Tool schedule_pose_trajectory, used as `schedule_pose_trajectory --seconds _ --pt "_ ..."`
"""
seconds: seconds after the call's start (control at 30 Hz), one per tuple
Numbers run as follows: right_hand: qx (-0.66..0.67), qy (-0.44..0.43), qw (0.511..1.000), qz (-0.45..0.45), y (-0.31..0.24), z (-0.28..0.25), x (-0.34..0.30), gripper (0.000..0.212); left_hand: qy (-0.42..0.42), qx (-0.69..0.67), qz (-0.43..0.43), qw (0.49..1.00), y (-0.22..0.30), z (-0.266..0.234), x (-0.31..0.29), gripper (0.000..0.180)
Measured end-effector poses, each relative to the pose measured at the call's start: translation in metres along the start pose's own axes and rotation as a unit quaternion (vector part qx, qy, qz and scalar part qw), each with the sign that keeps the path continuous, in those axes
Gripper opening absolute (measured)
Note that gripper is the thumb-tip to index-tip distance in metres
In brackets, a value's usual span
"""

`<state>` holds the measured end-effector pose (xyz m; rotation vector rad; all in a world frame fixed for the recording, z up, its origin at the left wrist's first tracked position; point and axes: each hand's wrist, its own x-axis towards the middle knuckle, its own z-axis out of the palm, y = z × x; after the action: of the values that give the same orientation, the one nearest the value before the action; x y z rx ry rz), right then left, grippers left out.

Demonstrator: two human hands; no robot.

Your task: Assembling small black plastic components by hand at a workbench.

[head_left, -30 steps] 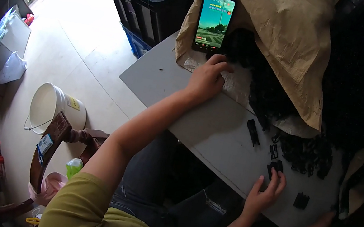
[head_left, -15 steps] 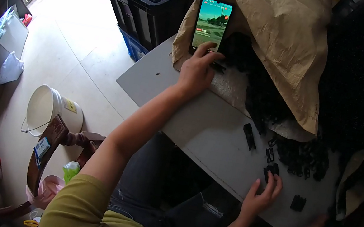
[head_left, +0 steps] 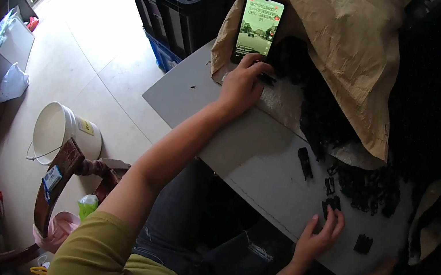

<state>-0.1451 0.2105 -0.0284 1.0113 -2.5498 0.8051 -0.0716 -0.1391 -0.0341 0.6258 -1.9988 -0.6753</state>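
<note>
Nearest us, an olive sleeve [head_left: 98, 242] covered our left upper arm, and our right hand [head_left: 318, 240] reached over the pale table [head_left: 249, 157]. Its fingertips touched a small black piece [head_left: 331, 205], while the thumb stood apart, so the piece was not pinched. Another person's hand [head_left: 382, 270] lay blurred to the right, near a separate black block [head_left: 363, 243]. Just beyond our right fingers lay a long black strip [head_left: 305, 163] and a heap of dark parts [head_left: 369, 188]. Farther up, our left hand [head_left: 241, 85] was at the lower edge of a lit phone [head_left: 256, 27], its fingers bent and slightly spread; we could not tell whether they gripped anything. The phone leaned against a brown paper sack [head_left: 356, 55] with dark contents at its mouth. Beyond the table stood a black crate [head_left: 167, 21] of similar parts. We judged the step to be tending the phone while keeping a piece under the right fingers; the next move called for freeing the left hand without tipping the phone, then closing the right thumb on the piece.
</note>
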Motion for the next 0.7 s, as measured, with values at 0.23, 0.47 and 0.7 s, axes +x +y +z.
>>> schedule_pose_trajectory --seconds 0.23,0.47,0.7 --pt "0.008 -0.002 1.000 0.021 -0.0014 -0.0010 0.0001 0.032 -0.031 -0.010 -0.035 0.999 0.0054 -0.0017 0.0001 0.034" --pt "-0.008 -0.005 1.000 0.013 0.0033 0.0016 -0.0014 0.031 -0.018 0.014 -0.009 1.000 0.0010 0.0013 0.0000 0.033" --pt "0.002 -0.003 1.000 0.024 0.0011 0.0016 -0.0011 0.033 -0.016 0.016 -0.002 1.000 0.0023 0.0012 -0.0003 0.032"
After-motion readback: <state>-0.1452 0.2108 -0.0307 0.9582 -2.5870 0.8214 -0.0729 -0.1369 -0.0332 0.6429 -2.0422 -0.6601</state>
